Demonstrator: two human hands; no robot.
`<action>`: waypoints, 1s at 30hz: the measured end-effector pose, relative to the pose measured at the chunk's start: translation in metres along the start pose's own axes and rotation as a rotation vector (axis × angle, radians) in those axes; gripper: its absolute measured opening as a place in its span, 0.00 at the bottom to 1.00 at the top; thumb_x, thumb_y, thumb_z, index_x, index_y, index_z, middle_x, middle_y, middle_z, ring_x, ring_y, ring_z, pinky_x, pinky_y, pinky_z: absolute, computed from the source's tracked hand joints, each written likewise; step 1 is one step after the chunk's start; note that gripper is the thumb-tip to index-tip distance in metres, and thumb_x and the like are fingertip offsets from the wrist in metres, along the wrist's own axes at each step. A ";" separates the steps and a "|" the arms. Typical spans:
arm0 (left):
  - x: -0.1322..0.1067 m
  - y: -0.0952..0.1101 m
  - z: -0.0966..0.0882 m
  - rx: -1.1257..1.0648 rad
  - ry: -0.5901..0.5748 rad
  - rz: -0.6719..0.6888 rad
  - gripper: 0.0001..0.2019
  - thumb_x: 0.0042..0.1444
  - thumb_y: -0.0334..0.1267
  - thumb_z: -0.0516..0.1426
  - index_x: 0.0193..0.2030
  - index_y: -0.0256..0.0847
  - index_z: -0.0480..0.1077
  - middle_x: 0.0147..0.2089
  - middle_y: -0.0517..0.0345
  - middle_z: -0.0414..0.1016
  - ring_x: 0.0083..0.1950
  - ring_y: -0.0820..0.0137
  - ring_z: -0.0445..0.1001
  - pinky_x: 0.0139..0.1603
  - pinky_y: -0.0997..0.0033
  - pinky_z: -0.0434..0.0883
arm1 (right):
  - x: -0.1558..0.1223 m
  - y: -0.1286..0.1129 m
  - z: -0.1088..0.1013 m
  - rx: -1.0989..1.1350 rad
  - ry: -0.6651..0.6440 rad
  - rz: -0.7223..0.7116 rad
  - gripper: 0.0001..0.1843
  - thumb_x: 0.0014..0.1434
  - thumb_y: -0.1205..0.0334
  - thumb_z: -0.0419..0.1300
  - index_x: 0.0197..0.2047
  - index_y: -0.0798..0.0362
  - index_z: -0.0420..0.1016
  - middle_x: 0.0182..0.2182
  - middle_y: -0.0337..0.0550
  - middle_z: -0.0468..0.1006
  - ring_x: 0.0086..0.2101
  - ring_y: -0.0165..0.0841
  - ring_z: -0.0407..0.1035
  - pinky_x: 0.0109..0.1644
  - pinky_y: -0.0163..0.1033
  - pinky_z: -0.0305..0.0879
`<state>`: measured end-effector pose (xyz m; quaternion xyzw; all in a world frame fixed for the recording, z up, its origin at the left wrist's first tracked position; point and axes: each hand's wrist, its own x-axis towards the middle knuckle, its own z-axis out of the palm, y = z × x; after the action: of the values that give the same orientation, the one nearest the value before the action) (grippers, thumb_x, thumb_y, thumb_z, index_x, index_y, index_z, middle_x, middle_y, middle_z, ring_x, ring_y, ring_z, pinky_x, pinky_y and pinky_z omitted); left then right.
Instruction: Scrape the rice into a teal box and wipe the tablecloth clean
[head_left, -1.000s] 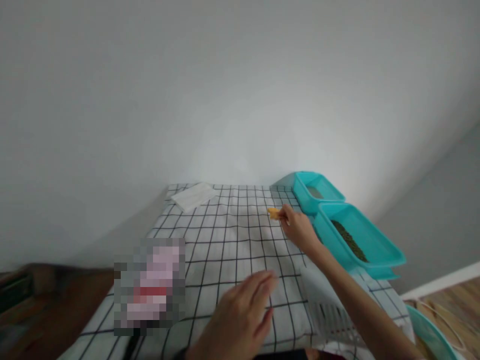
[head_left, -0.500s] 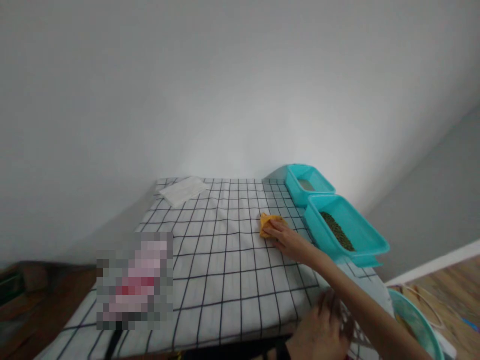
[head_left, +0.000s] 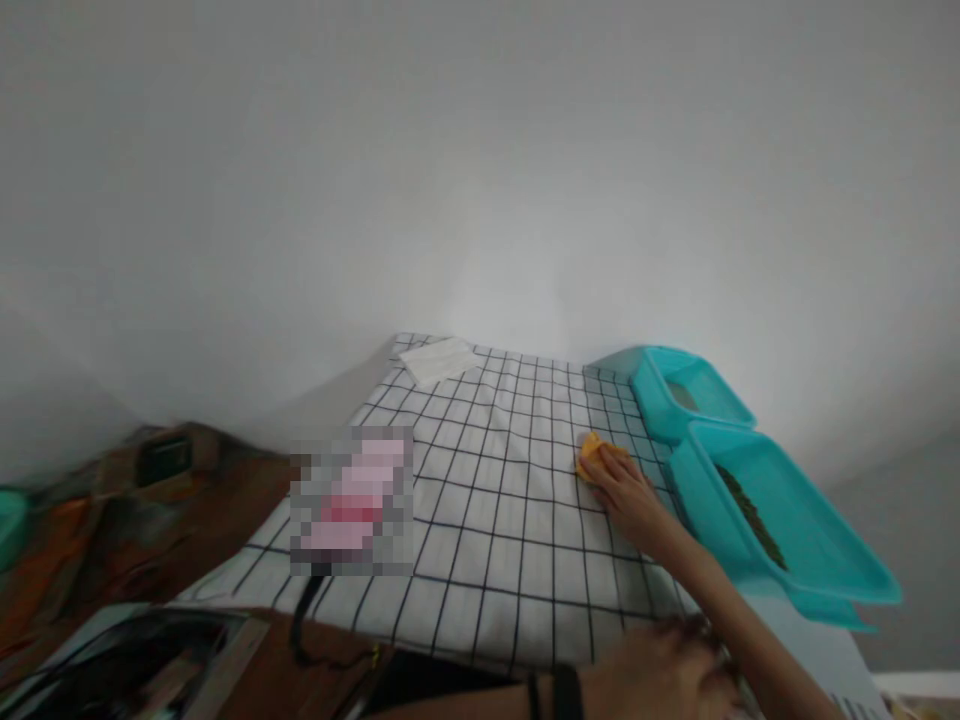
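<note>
My right hand (head_left: 616, 482) lies on a crumpled yellow cloth (head_left: 592, 456), its fingers pressing it against the white tablecloth (head_left: 499, 500) with dark grid lines. The cloth sits near the right side of the table, to the left of the nearer turquoise bin. At the bottom of the view, my left hand (head_left: 652, 672), with a black band at the wrist, reaches across by the table's front edge and partly behind my right forearm. Motion smears its fingers, so what it touches does not show.
Two turquoise bins stand on the right: the near one (head_left: 814, 520) holds green-brown grains, the far one (head_left: 716, 390) something pale. A folded white sheet (head_left: 439, 361) lies at the back left. A pixelated pink object (head_left: 358, 500) with a black cord lies front left. Walls border the table.
The view has swung left, so the table and bins appear further right. My left hand has moved and is now blurred. My right hand stays on the yellow cloth.
</note>
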<state>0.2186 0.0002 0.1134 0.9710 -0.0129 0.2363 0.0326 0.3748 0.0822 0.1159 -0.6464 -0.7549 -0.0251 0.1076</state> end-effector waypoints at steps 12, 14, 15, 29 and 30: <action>-0.181 -0.061 -0.101 0.189 0.173 -0.684 0.17 0.63 0.30 0.48 0.56 0.41 0.67 0.55 0.53 0.79 0.55 0.70 0.78 0.53 0.70 0.77 | -0.025 -0.152 -0.007 0.205 -0.225 -0.261 0.38 0.65 0.65 0.51 0.73 0.47 0.40 0.72 0.40 0.44 0.70 0.38 0.36 0.71 0.50 0.44; -0.191 -0.062 -0.100 0.245 0.168 -0.620 0.16 0.63 0.31 0.48 0.55 0.39 0.68 0.54 0.52 0.80 0.54 0.69 0.78 0.51 0.69 0.78 | -0.026 -0.130 -0.001 0.166 -0.185 -0.161 0.37 0.66 0.65 0.50 0.73 0.45 0.38 0.71 0.39 0.46 0.69 0.38 0.37 0.71 0.51 0.45; -0.194 -0.063 -0.099 0.269 0.161 -0.577 0.16 0.63 0.31 0.48 0.55 0.38 0.68 0.54 0.51 0.80 0.55 0.68 0.78 0.50 0.68 0.79 | -0.026 -0.110 0.002 0.134 -0.152 -0.083 0.36 0.66 0.65 0.48 0.73 0.46 0.37 0.71 0.40 0.46 0.69 0.38 0.37 0.70 0.53 0.45; -0.207 -0.071 -0.073 0.356 0.306 -0.398 0.16 0.59 0.24 0.51 0.50 0.33 0.74 0.50 0.48 0.82 0.54 0.64 0.76 0.54 0.65 0.69 | -0.009 -0.181 -0.005 0.246 -0.187 -0.154 0.35 0.67 0.58 0.50 0.73 0.56 0.41 0.71 0.45 0.46 0.69 0.37 0.38 0.72 0.47 0.43; -0.207 -0.072 -0.073 0.353 0.305 -0.391 0.16 0.59 0.24 0.51 0.50 0.32 0.75 0.49 0.48 0.82 0.54 0.64 0.76 0.54 0.65 0.69 | -0.014 -0.184 -0.004 0.252 -0.189 -0.153 0.36 0.67 0.59 0.50 0.73 0.55 0.40 0.71 0.43 0.44 0.69 0.36 0.37 0.72 0.46 0.44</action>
<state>0.0040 0.0786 0.0785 0.8990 0.2204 0.3674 -0.0902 0.1968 0.0378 0.1359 -0.5680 -0.8058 0.1226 0.1139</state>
